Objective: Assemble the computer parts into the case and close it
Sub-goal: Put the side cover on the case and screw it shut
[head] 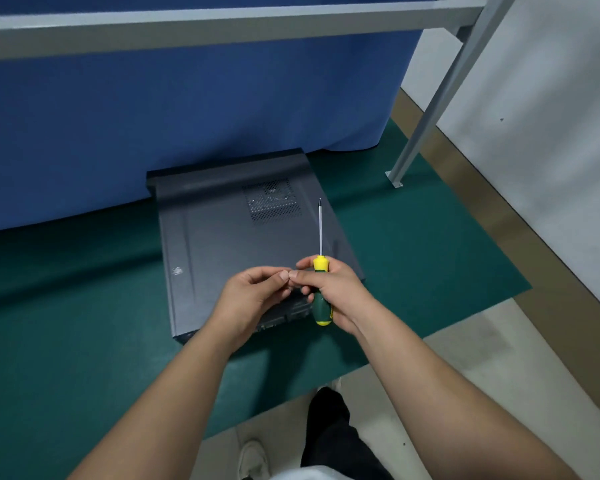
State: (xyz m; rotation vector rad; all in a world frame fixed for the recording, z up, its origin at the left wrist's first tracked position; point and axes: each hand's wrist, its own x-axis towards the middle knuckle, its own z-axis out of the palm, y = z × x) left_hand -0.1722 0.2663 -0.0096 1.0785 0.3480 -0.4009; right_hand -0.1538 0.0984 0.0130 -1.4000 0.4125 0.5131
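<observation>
Now closed grey case (222,244), right hand (329,289) fingers gripping screwdriver (321,292), left hand (253,292) fingers pinched.

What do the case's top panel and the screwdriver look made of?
Case panel: likely painted sheet metal, matte dark grey, with a punched vent grid and pressed ridges. Screwdriver in the right hand: shiny bare metal shaft; yellow-and-green handle, probably plastic or rubber.

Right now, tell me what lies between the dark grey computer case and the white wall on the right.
Head view: bare green floor mat beside the dark grey computer case, then a tan floor strip along the white wall.
</observation>
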